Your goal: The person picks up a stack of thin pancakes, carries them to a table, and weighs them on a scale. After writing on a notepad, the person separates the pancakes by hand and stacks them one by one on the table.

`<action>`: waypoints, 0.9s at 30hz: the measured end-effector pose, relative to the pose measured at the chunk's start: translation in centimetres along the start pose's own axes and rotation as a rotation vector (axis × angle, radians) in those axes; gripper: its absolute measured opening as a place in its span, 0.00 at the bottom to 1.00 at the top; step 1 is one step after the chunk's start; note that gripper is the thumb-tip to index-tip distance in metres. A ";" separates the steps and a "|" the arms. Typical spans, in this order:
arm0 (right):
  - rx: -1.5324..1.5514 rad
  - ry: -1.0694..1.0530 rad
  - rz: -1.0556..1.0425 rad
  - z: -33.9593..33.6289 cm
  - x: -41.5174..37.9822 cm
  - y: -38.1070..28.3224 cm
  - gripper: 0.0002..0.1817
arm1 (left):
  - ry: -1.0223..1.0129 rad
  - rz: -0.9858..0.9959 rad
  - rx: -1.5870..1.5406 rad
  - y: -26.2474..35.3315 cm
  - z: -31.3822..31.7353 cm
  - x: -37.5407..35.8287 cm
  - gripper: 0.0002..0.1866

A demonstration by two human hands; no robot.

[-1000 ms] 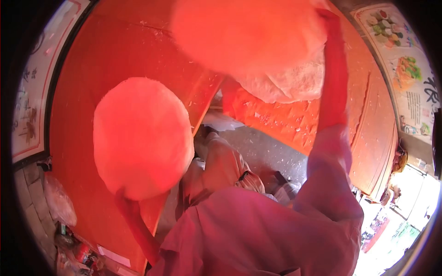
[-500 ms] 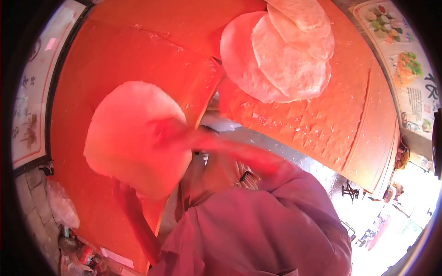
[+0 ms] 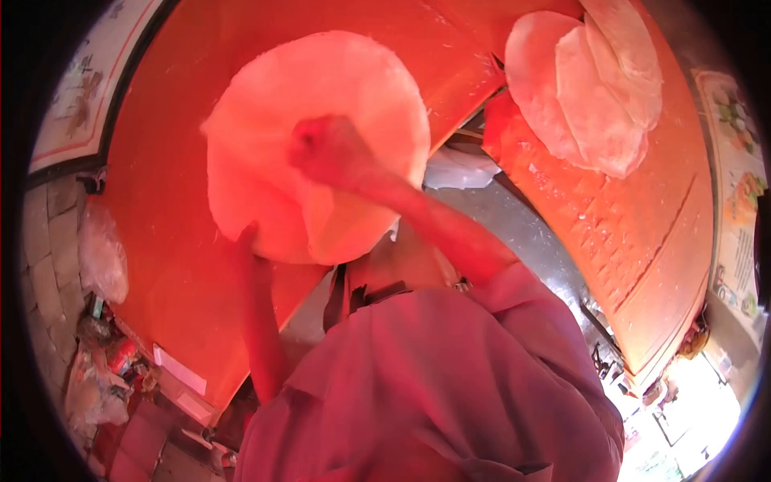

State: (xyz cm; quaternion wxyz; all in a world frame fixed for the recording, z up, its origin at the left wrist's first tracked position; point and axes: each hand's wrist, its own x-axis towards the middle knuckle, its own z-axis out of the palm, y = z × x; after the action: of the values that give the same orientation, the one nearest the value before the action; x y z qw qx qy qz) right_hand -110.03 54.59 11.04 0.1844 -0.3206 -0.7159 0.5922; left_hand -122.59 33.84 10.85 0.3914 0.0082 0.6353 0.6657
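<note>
A large, thin round dough sheet (image 3: 369,88) spreads over the left orange work surface (image 3: 173,241), with folds along its near side. My right hand (image 3: 333,151) is closed like a fist over the middle of the sheet; whatever is inside the fingers is hidden. At the sheet's near left edge, my left hand (image 3: 250,247) grips the dough, a finger or thumb showing and the rest hidden or blurred. Several similar round dough sheets (image 3: 594,96) lie overlapping in a pile on the right orange surface (image 3: 578,229).
Between the two surfaces runs a gap with a whitish plastic bag (image 3: 459,169) in it. Along the left wall are a clear plastic bag (image 3: 103,253) and assorted clutter (image 3: 100,377). Printed food posters (image 3: 737,201) border the right side, and bright floor shows at lower right.
The view has shifted, so the surfaces and pile appear farther right. My right hand has gone from a blurred reach over the sheet to a closed fist, and the sheet's near side now shows folds.
</note>
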 end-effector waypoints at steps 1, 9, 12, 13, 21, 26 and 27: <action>0.216 0.002 0.013 -3.0 0.1 -0.4 0.09 | -0.043 0.005 0.001 0.0 -0.4 0.2 0.28; 0.151 0.903 0.091 -35.2 -9.5 3.4 0.13 | -0.108 -0.076 -0.044 0.4 -0.7 0.0 0.29; -0.859 1.115 0.371 -41.5 -16.1 7.6 0.32 | -0.209 -0.209 -0.292 1.0 -1.6 -0.1 0.27; -1.009 1.184 0.520 -40.2 -16.8 7.2 0.40 | -0.260 -0.179 -0.288 0.9 -1.6 -0.1 0.27; 0.419 -0.110 0.140 -5.5 -7.8 2.9 0.29 | -0.265 0.022 0.256 1.5 4.4 -0.2 0.25; 0.282 -0.214 0.228 1.7 -5.4 0.5 0.22 | -0.291 0.044 0.205 1.5 3.1 -0.1 0.20; 0.338 -0.222 0.243 1.8 -5.2 1.0 0.21 | -0.309 0.048 0.168 1.3 2.4 0.1 0.20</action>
State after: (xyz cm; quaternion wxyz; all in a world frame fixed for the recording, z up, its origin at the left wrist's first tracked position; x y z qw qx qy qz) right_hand -107.21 49.84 10.26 0.0827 -0.3021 -0.5786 0.7530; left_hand -122.09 36.05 12.43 0.4662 0.1586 0.6207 0.6101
